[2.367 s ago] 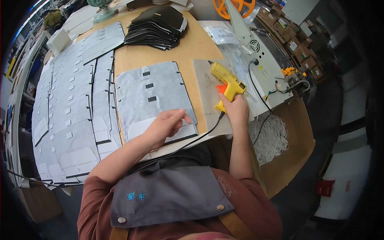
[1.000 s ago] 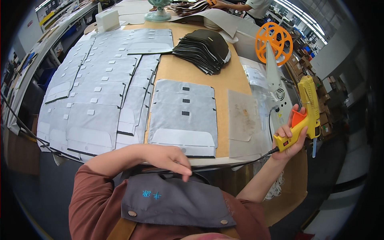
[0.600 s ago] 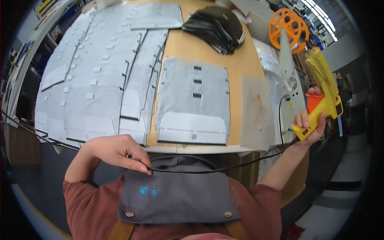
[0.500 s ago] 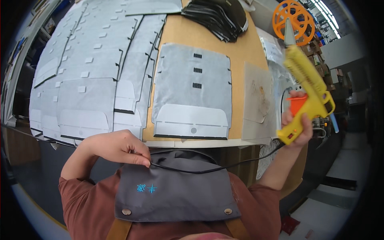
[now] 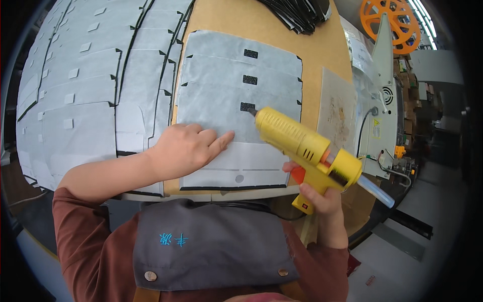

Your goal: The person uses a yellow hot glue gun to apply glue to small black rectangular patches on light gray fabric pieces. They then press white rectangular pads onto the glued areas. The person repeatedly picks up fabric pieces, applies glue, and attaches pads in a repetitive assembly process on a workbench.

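Observation:
My right hand (image 5: 322,199) is wrapped round the handle of a yellow hot glue gun (image 5: 294,133) with an orange trigger. A translucent glue stick (image 5: 376,190) pokes out of its back end. The gun's dark nozzle tip is at the lowest of three black rectangular patches (image 5: 247,107) on a grey fabric panel (image 5: 211,90); whether it touches cannot be made out. Over the panel's lower left part lies my left hand (image 5: 186,148), empty, its index finger stretched toward the middle and the other fingers partly bent. A pale strip (image 5: 211,176) with a round mark runs along the panel's near edge.
Many overlapping grey panels (image 5: 75,121) with small white patches cover the table's left side. A stack of black pieces (image 5: 297,12) lies at the far edge. To the right are a stained board (image 5: 334,108), a machine (image 5: 377,131) and an orange reel (image 5: 390,22).
My left hand has let go of the black cable and moved onto the panel. The glue gun has swung left and down, from pointing away to its nozzle at the lowest black patch.

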Demonstrator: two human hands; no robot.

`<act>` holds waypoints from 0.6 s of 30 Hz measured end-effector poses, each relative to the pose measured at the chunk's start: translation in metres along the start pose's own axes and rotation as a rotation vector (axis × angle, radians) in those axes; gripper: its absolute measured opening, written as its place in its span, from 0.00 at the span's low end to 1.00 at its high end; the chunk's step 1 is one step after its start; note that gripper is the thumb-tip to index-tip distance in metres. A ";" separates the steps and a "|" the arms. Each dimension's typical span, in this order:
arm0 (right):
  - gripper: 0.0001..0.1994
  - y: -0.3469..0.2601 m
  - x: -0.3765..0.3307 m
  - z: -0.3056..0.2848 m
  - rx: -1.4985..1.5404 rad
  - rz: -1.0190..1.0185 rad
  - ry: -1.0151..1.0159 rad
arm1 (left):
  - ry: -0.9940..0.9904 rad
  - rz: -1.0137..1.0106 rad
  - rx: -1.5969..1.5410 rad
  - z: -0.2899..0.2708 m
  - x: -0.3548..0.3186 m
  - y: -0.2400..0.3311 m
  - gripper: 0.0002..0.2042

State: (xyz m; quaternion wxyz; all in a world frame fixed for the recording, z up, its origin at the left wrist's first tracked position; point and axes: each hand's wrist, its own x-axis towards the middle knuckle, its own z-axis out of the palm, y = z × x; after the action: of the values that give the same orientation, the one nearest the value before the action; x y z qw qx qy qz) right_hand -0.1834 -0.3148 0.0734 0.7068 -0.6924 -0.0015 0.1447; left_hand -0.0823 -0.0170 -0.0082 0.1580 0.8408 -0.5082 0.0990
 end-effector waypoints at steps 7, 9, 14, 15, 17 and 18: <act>0.28 0.003 0.002 0.010 0.049 0.098 0.084 | 0.083 -0.079 -0.033 0.003 0.002 -0.004 0.22; 0.28 0.003 0.002 0.010 0.057 0.115 0.099 | 0.060 -0.095 -0.035 0.002 0.001 -0.005 0.23; 0.29 0.003 0.003 0.012 0.097 0.157 0.096 | 0.039 -0.114 -0.075 0.001 0.001 -0.007 0.23; 0.29 0.005 0.002 0.011 0.092 0.154 0.089 | 0.039 -0.117 -0.079 0.001 0.002 -0.007 0.23; 0.29 0.006 0.002 0.011 0.087 0.152 0.083 | 0.033 -0.123 -0.089 0.000 0.002 -0.007 0.23; 0.29 0.007 0.003 0.011 0.087 0.154 0.085 | 0.029 -0.126 -0.096 0.000 0.002 -0.007 0.23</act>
State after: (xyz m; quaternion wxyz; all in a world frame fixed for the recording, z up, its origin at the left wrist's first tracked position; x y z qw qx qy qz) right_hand -0.1845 -0.3031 0.0666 0.7224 -0.6647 0.0879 0.1690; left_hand -0.0749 -0.0157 -0.0088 0.2111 0.8612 -0.4559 0.0764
